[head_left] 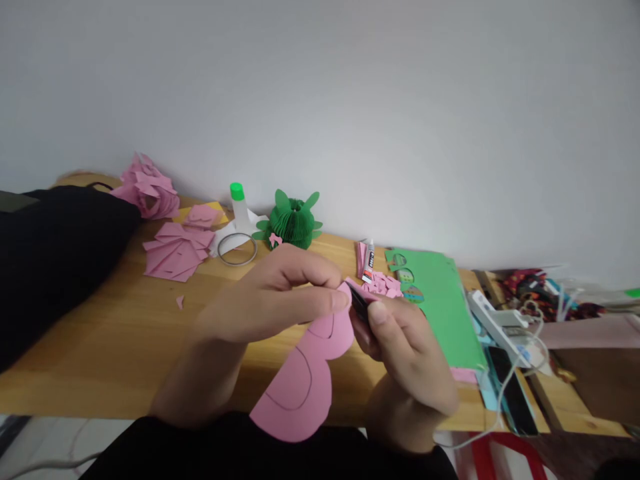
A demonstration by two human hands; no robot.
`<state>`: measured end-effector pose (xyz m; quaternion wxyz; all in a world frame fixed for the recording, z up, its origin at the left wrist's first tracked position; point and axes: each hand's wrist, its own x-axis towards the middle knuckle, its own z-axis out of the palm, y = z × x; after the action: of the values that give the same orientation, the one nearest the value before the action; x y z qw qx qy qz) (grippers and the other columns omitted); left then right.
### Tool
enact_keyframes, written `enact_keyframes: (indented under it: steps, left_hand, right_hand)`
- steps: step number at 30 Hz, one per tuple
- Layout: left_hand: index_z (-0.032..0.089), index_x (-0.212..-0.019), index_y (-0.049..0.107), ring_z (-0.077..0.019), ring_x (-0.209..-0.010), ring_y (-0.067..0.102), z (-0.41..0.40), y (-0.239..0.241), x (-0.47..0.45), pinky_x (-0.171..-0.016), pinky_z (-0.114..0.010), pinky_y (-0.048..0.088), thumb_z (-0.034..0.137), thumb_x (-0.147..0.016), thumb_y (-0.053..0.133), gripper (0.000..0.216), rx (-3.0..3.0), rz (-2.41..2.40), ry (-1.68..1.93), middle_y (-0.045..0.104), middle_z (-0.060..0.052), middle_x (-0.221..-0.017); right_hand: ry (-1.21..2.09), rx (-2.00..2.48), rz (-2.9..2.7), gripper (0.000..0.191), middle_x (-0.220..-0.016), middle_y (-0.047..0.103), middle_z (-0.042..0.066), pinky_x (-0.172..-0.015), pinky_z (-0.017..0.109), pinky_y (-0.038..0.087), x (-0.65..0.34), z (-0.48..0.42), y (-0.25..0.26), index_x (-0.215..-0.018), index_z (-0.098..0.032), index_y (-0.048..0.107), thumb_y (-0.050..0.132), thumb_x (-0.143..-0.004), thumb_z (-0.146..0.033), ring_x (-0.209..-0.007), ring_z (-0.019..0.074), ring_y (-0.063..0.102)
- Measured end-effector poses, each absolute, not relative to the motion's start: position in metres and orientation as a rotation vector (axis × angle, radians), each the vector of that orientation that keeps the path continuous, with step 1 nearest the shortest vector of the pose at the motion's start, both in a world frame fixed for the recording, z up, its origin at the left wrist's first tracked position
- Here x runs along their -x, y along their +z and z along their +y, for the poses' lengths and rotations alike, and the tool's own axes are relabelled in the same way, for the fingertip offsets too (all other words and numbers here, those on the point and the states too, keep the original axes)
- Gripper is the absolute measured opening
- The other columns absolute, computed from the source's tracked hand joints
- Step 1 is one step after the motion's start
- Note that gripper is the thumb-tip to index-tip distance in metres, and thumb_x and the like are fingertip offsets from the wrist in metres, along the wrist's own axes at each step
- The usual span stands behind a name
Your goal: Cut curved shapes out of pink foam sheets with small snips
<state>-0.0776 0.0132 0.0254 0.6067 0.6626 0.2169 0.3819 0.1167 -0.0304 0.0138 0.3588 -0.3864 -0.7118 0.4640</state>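
My left hand (280, 297) pinches the upper end of a pink paper cutout (300, 393) between thumb and forefinger. Scalloped along its right edge, the paper hangs down toward my lap and bears curved dark pencil lines. My right hand (405, 353) is closed around what look like black scissors (359, 303), mostly hidden by the fingers. Their dark blade meets the paper's top end, close beside my left thumb. A sliver of pink paper shows above the blade.
Behind my hands stand a green folded-paper ball (295, 223) and a glue stick (240, 207). Pink paper pieces (177, 252) lie left, by a metal ring (237, 249). To the right are a glue tube (369, 261), green sheets (445, 300), a power strip (495, 327) and a phone (513, 390).
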Motion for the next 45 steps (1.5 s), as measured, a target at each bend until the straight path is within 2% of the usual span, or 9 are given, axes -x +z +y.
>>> enact_keyframes:
  steps: [14,19,26,32,39,42,45]
  left_hand:
    - [0.019,-0.049,0.037,-0.0078,-0.046,0.028,0.019,0.024,0.072,-0.045,-0.026,0.022,0.016,-0.080,0.052,0.035,-1.526,0.487,0.801,0.030,0.006,-0.048]
    - [0.020,-0.049,0.033,-0.0081,-0.047,0.027,0.026,0.027,0.049,-0.044,-0.025,0.021,0.018,-0.079,0.052,0.036,-1.579,0.461,0.701,0.028,0.006,-0.047]
    - [0.018,-0.047,0.036,-0.0074,-0.047,0.028,0.026,0.022,0.007,-0.045,-0.024,0.022,0.020,-0.078,0.054,0.036,-1.532,0.437,0.643,0.031,0.006,-0.048]
    - [0.019,-0.050,0.040,-0.0097,-0.049,0.041,0.028,0.015,-0.013,-0.047,-0.022,0.034,0.027,-0.081,0.056,0.037,-1.574,0.532,0.689,0.040,0.004,-0.048]
    - [0.018,-0.054,0.046,-0.0114,-0.058,0.050,0.026,0.021,-0.017,-0.059,-0.023,0.045,0.027,-0.090,0.046,0.037,-1.881,0.582,0.518,0.049,0.002,-0.055]
    - [0.018,-0.055,0.045,-0.0114,-0.059,0.049,0.023,0.021,-0.017,-0.061,-0.023,0.044,0.028,-0.091,0.045,0.037,-1.909,0.548,0.465,0.047,0.003,-0.056]
    - [0.018,-0.054,0.042,-0.0102,-0.055,0.043,0.022,0.023,-0.018,-0.055,-0.023,0.038,0.028,-0.091,0.047,0.039,-1.909,0.510,0.442,0.038,0.004,-0.054]
  right_hand:
    - [1.200,1.050,-1.842,0.048,-0.054,0.036,-0.006,-0.044,0.026,0.026,-0.123,-0.031,0.017,-0.064,-0.022,0.041,0.038,-0.103,-0.049,-0.045,0.0090,0.030]
    - [1.212,1.136,-1.759,0.049,-0.053,0.034,-0.006,-0.042,0.026,0.025,-0.140,-0.038,0.016,-0.063,-0.022,0.041,0.038,-0.103,-0.049,-0.044,0.0092,0.029]
    - [1.207,1.165,-1.545,0.050,-0.052,0.032,-0.007,-0.040,0.025,0.021,-0.167,-0.062,0.012,-0.063,-0.022,0.042,0.039,-0.101,-0.053,-0.044,0.0090,0.026]
    - [1.293,1.260,-1.324,0.050,-0.054,0.028,-0.008,-0.039,0.025,0.017,-0.183,-0.084,0.000,-0.068,-0.021,0.045,0.038,-0.100,-0.058,-0.044,0.0086,0.021]
    - [1.238,1.372,-1.351,0.048,-0.057,0.031,-0.007,-0.039,0.024,0.017,-0.191,-0.092,-0.009,-0.072,-0.019,0.050,0.036,-0.102,-0.054,-0.046,0.0092,0.022]
    - [1.227,1.331,-1.349,0.048,-0.057,0.033,-0.006,-0.039,0.025,0.019,-0.191,-0.091,-0.007,-0.071,-0.020,0.051,0.037,-0.101,-0.054,-0.046,0.0092,0.023]
    - [1.215,1.292,-1.365,0.049,-0.057,0.036,-0.006,-0.039,0.025,0.021,-0.191,-0.089,-0.003,-0.071,-0.020,0.052,0.037,-0.101,-0.055,-0.046,0.0093,0.027]
